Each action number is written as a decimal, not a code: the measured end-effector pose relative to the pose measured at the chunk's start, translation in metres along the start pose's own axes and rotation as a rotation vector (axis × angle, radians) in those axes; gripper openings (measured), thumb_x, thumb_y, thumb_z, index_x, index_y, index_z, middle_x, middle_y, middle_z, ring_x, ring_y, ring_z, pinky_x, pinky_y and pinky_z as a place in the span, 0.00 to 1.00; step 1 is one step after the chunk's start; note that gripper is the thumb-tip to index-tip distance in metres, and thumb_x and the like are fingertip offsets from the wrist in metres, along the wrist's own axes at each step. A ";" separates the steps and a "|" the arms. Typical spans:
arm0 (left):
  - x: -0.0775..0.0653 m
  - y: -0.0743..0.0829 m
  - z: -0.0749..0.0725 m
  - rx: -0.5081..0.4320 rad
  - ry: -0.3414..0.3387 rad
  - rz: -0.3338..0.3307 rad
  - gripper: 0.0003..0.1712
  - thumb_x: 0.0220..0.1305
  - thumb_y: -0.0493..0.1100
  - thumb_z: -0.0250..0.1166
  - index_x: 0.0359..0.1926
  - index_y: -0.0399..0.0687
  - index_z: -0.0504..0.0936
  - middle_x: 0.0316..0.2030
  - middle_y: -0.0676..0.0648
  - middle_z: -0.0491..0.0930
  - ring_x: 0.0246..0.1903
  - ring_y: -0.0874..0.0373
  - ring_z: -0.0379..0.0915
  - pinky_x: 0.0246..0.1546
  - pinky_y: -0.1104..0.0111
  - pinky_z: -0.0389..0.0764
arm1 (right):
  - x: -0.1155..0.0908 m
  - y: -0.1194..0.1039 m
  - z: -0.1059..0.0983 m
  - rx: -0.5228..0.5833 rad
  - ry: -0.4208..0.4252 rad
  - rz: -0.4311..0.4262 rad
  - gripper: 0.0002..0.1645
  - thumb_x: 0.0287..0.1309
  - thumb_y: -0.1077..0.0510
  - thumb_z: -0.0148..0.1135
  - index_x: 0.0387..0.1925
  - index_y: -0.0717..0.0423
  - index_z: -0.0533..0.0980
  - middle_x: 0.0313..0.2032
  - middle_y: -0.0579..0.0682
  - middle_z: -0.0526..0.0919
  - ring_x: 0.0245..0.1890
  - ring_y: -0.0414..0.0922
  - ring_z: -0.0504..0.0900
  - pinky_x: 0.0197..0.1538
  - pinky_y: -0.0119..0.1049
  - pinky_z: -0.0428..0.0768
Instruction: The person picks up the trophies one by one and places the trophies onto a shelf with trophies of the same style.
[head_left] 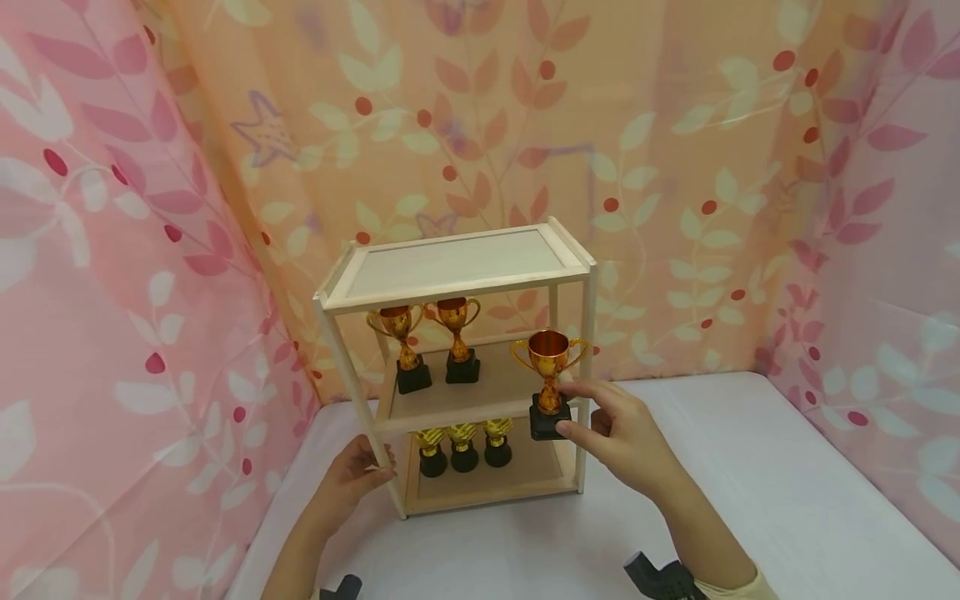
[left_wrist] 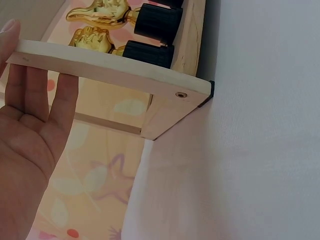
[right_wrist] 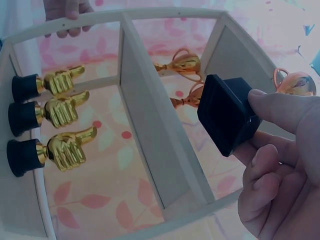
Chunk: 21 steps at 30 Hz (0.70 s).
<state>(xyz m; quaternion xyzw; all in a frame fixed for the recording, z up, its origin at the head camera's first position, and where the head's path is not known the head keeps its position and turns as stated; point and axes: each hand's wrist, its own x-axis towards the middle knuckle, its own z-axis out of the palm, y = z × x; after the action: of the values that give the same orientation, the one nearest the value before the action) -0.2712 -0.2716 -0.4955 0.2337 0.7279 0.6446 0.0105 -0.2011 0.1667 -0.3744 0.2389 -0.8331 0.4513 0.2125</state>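
My right hand (head_left: 626, 429) pinches a gold trophy cup (head_left: 549, 354) by its black base, upright in front of the shelf's right side. The right wrist view shows the hollow underside of that base (right_wrist: 225, 115) between thumb and fingers. My left hand (head_left: 348, 483) grips the front left post of the wooden shelf rack (head_left: 480, 412), fingers wrapped behind it in the left wrist view. Two similar trophy cups (head_left: 455, 321) stand on the middle shelf toward the left. Three gold thumbs-up trophies (right_wrist: 62, 112) with round black bases stand in a row on the bottom shelf.
The rack's top panel (head_left: 457, 262) is pale and flat. A white cloth (head_left: 705, 450) covers the table beneath it. Floral curtains (head_left: 480, 125) hang behind and on both sides. Dark wrist-camera mounts (head_left: 663, 577) sit on both wrists.
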 end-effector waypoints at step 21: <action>0.001 -0.001 -0.001 -0.009 -0.015 0.010 0.17 0.66 0.30 0.66 0.51 0.33 0.68 0.45 0.47 0.78 0.48 0.49 0.80 0.51 0.61 0.85 | 0.036 -0.016 0.032 0.136 0.005 0.229 0.28 0.65 0.44 0.69 0.64 0.43 0.76 0.64 0.49 0.76 0.13 0.42 0.70 0.16 0.34 0.73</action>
<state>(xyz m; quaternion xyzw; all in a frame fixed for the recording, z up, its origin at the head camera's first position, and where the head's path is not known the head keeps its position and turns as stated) -0.2725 -0.2727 -0.4963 0.2421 0.7236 0.6462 0.0138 -0.2251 0.1242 -0.3597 0.1549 -0.8218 0.5288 0.1450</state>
